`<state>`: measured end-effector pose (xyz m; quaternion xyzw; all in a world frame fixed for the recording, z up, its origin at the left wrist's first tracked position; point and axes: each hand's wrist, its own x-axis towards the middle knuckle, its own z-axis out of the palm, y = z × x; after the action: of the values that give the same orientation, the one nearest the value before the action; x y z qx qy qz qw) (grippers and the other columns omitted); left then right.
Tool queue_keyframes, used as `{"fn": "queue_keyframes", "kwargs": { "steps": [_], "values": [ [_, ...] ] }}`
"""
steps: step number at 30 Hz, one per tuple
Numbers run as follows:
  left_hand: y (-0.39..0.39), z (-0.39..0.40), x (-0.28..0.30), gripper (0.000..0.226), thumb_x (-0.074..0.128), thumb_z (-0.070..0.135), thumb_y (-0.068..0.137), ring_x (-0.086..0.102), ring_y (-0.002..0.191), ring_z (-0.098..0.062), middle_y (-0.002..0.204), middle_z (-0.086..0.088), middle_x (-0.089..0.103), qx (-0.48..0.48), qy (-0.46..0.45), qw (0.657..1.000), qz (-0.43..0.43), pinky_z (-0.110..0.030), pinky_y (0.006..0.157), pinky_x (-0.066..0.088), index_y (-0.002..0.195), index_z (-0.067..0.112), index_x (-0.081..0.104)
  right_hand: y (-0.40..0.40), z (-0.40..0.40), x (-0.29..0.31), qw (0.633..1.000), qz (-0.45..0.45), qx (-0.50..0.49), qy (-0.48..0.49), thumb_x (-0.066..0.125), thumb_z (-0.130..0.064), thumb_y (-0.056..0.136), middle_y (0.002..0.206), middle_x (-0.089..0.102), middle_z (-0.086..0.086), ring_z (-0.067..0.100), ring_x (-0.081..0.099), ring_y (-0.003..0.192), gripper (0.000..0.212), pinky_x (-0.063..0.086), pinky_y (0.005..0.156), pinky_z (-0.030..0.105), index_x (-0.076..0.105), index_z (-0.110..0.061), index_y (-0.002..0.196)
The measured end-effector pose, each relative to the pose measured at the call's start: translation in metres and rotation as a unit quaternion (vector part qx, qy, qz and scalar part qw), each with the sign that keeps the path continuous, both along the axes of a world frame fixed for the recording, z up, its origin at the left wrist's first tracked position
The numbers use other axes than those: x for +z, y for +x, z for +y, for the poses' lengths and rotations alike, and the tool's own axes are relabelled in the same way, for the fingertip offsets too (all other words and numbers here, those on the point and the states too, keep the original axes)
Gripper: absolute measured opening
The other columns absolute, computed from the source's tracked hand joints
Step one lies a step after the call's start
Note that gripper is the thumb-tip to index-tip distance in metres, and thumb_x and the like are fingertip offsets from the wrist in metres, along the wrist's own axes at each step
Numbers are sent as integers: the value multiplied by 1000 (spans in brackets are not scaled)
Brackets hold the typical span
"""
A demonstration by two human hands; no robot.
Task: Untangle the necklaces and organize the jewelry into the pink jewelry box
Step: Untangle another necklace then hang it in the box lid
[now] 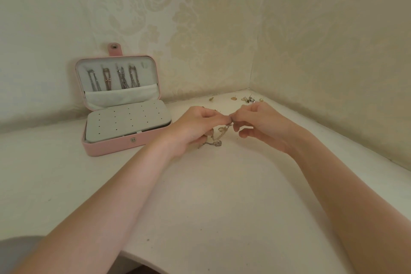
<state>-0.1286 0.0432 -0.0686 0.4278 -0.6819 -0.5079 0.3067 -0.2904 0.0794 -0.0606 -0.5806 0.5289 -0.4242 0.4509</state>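
1. L hand and R hand meet fingertip to fingertip above the white tabletop, approx. centre of view.
2. Both pinch the same thin chain necklace at its top end; thumb + forefinger of each curled tight on it, pinch points just beside each other.
3. Rest of chain hangs down from the pinch, lower loops bunched and tangled under L palm. Whether the bunch touches the tabletop: can't tell.
4. R hand's other fingers curled loosely underneath, holding nothing else visible.
5. Pink jewelry box sits on tabletop to L of hands, well apart from them, lid open and leaning back toward wall.
6. Inside lid: four necklaces hung in a row, lower ends tucked into a white pocket.
7. Box base covered by a grey panel w/ rows of small holes; no pieces seen in it.
8. Loose small jewelry scattered near far R corner of the tabletop, behind R hand; looks like earrings/rings, too small to sort.
9. Walls behind w/ pale patterned wallpaper.
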Motion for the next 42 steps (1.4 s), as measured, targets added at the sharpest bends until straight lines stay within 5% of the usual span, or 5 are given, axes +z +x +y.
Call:
{"fn": "queue_keyframes", "kwargs": {
  "steps": [13,23,30,38,42],
  "values": [
    [1,1,1,17,53,20,94,35,43,-2,69,6,45,-91,21,995,25,-12,37,24,78,14,58,-9,1,1,993,-98,42,43,59,8,84,66,58,8,14,53,56,20,48,56,19,52,-11,83],
    [-5,6,-4,13,48,14,97,46,42,-1,49,12,53,-67,-8,998,-9,-12,37,30,85,9,52,-6,1,0,995,85,43,19,55,11,82,59,57,-1,10,48,51,17,42,52,17,58,-5,87],
    [-5,4,0,18,61,3,86,41,41,-4,62,2,56,-49,-45,997,28,-14,38,30,86,14,48,-7,0,1,998,-48,28,28,53,7,86,57,55,2,13,49,51,17,44,54,20,55,-10,86],
    [-6,0,-9,15,60,9,81,54,57,-9,71,7,60,-48,-129,985,-104,-24,54,45,81,24,57,-3,-4,-3,995,-98,-20,-1,53,8,86,66,52,8,12,44,51,18,40,57,23,51,-10,83],
    [-1,0,-2,13,56,11,84,44,54,-10,62,4,51,-16,-115,992,-45,-17,45,38,78,14,67,-8,-5,-1,994,-111,-8,8,52,5,87,64,52,5,13,42,52,16,40,55,21,55,-10,84]
  ]
}}
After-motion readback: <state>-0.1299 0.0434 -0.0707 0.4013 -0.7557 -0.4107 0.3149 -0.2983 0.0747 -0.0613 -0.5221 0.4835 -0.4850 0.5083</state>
